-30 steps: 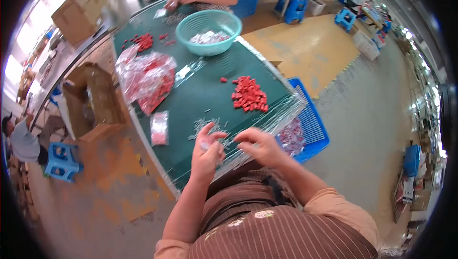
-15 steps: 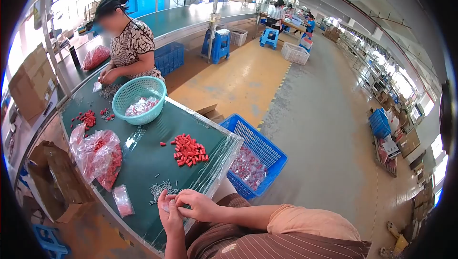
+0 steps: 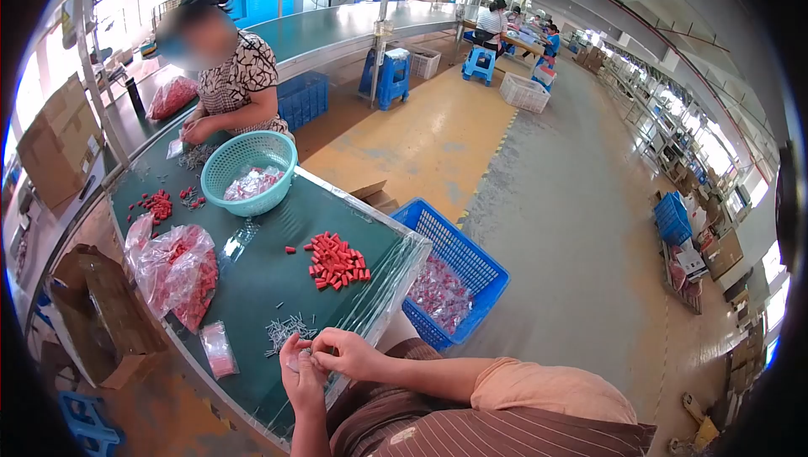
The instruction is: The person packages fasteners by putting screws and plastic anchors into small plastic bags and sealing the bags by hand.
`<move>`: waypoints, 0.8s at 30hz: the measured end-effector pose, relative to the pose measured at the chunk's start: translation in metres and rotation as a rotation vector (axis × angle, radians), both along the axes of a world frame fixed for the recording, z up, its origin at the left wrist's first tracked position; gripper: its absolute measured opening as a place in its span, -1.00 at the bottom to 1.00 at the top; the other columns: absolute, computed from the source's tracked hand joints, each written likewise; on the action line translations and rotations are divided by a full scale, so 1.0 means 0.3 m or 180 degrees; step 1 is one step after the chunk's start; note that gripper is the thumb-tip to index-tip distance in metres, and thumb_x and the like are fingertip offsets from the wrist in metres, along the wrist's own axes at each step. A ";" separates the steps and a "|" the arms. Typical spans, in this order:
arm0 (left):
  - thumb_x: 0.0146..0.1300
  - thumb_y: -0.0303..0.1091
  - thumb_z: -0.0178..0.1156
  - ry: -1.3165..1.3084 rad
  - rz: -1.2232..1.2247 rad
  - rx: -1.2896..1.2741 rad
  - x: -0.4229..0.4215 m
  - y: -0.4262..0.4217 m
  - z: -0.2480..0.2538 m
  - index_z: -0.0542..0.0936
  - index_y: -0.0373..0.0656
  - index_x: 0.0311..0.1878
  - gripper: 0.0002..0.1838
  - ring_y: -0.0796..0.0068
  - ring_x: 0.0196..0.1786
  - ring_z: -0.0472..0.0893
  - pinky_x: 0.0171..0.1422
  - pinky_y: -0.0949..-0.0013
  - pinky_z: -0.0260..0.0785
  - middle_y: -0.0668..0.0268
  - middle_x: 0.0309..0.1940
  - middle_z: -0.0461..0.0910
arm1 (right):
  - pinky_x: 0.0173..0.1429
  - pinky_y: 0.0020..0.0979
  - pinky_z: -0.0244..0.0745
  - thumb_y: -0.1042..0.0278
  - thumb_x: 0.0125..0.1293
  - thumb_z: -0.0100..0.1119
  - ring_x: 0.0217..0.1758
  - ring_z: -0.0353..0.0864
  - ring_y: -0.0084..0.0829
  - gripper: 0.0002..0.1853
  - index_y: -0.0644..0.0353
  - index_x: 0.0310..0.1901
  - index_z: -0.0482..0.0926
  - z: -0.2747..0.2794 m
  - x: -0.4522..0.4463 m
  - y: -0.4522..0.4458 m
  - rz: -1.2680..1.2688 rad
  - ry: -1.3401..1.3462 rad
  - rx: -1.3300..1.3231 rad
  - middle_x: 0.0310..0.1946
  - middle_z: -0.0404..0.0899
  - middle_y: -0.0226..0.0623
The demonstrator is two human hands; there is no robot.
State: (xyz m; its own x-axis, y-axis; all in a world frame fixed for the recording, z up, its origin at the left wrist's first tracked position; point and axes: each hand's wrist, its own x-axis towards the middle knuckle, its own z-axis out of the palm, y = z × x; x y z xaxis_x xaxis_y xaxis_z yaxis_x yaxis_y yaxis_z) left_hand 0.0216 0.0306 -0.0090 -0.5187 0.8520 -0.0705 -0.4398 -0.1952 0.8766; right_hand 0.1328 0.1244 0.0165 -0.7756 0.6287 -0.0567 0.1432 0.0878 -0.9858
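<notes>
This side of a loose pile of slim grey metallic pins (image 3: 289,331) on a smooth green tabletop (image 3: 263,270), left hand (image 3: 301,379) and right hand (image 3: 349,354) meet, fingertips drawn together, on what I cannot tell; the pins are probably light, stiff, slippery, best nipped mid-shank; past the pile, stubby red plastic cylinders (image 3: 337,261), then a perforated turquoise basin (image 3: 282,187)

No legible lettering

No word, number or brand can be read; the cardboard carton (image 3: 55,146) at the far left bears a small pale label (image 3: 90,148), too small to make out; the white box (image 3: 691,263) at right carries dark marks, likewise unreadable.
</notes>
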 end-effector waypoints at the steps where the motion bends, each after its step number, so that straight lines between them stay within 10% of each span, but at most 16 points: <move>1: 0.51 -0.46 -0.07 0.0082 0.0072 0.0013 0.000 0.002 -0.010 0.29 -0.27 0.33 -0.63 0.52 -0.07 0.50 0.06 0.47 0.40 0.23 0.01 0.46 | 0.03 -0.31 0.46 0.34 0.29 0.20 -0.09 0.55 -0.22 -0.82 0.30 -0.24 0.56 0.009 -0.001 -0.003 0.0032 0.0070 0.0230 -0.23 0.51 -0.17; 15: 0.51 -0.43 -0.04 0.0408 0.0177 -0.0073 0.007 0.008 -0.028 0.37 -0.27 0.27 -0.68 0.52 -0.01 0.51 0.09 0.46 0.40 0.27 0.01 0.47 | -0.06 -0.35 0.47 0.38 0.28 0.20 -0.21 0.54 -0.34 -0.83 0.33 -0.28 0.54 -0.076 -0.008 -0.010 -0.0114 0.0352 0.0306 -0.23 0.50 -0.18; 24: 0.40 -0.48 0.12 0.0031 0.0059 -0.0607 0.002 -0.002 0.003 0.48 -0.23 0.14 -0.73 0.66 -0.37 0.48 -0.38 0.58 0.34 0.37 -0.21 0.53 | -0.07 -0.46 0.44 0.47 0.31 0.20 -0.19 0.48 -0.53 -0.91 0.31 -0.25 0.55 -0.108 0.004 0.022 -0.0267 0.0738 -0.0471 -0.20 0.49 -0.31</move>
